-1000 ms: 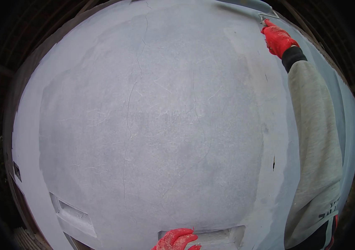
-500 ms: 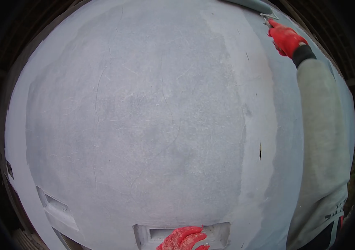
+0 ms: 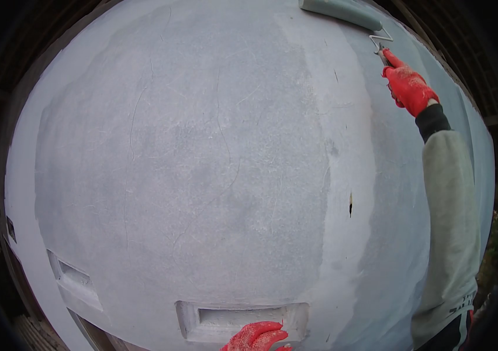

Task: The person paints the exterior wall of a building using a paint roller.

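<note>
At the upper right my right hand (image 3: 411,88), in a red glove, is closed around the handle of a paint roller (image 3: 339,13). The roller's grey-green sleeve lies against the upper part of a pale grey wall (image 3: 202,152). My left hand (image 3: 256,337), also gloved in red, shows at the bottom edge with its fingers curled, in front of a rectangular recess (image 3: 187,322). What it grips, if anything, is too hidden to name.
A second recess (image 3: 73,275) is at the lower left of the wall. A small dark hole (image 3: 350,205) and thin cracks mark the surface. Dark roof beams show beyond the wall's top edge, and greenery is at the far right.
The roller and my right hand have come lower, and more of the sleeve shows. The view has shifted, so the wall and its recesses appear further left.
</note>
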Demonstrator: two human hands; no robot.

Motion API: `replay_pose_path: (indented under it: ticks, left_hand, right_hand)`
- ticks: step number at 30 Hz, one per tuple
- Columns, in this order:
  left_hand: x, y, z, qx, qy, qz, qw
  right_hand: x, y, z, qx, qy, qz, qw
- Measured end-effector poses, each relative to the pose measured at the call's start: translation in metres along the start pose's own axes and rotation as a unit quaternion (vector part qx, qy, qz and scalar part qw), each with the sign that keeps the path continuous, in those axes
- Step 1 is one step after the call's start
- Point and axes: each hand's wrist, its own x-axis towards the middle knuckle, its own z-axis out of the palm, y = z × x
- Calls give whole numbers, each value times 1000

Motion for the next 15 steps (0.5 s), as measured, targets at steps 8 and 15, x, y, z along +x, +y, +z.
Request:
replay_pose_path:
  ticks: [8,15]
  left_hand:
    - [-10,20,-20,3,2,-7,1000]
    - [-22,18,-44,23,-3,-36,999]
  right_hand:
    - [46,-35,9,138,-18,48,989]
    - [37,-25,11,150,39,90,984]
